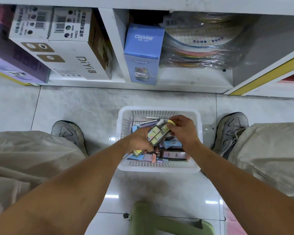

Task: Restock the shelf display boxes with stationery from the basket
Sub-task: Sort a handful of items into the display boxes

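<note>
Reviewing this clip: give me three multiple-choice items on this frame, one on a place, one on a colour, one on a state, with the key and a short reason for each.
1. Where does the white perforated plastic basket sit?
A. on the shelf
B. on the tiled floor between the person's shoes
C. on the green stool

2. What colour is the upright CRUHRE carton on the bottom shelf?
A. red
B. black
C. light blue

3. What is the left hand doing?
A. gripping yellow-labelled stationery packs
B. lying flat on the floor
C. resting on a knee

Key: 1 B, pale tiles show all round it; 2 C, its faces are light blue; 3 A, its fingers curl round the packs, which the right hand also pinches.
</note>
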